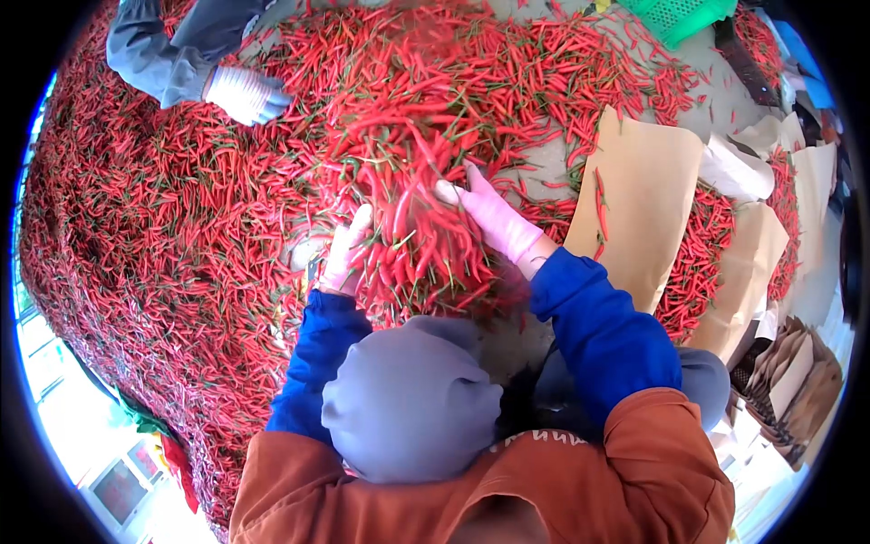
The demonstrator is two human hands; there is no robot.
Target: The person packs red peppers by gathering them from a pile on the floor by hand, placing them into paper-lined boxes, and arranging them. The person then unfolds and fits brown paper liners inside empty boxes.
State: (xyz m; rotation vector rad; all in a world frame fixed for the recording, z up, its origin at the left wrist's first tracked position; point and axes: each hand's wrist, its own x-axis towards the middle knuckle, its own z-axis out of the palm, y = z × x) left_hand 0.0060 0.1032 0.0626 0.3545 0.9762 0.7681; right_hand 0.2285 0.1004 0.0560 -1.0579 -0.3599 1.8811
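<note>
My left hand [343, 254] and right hand [498, 216] were gripping red chillies [419, 245] between them, at the wide chilli pile [163, 245]. Both cupped the sides, probably so that few would slip out.

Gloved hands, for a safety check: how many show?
3: the person's left hand and right hand at the chillies, a co-worker's hand at the picture's upper left. Others may be hidden.

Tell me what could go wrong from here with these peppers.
Red peppers heaped loosely between the left hand and right hand might spill. The right blue sleeve looks close to the brown paper, so a bump could dislodge the few peppers lying on it.
</note>
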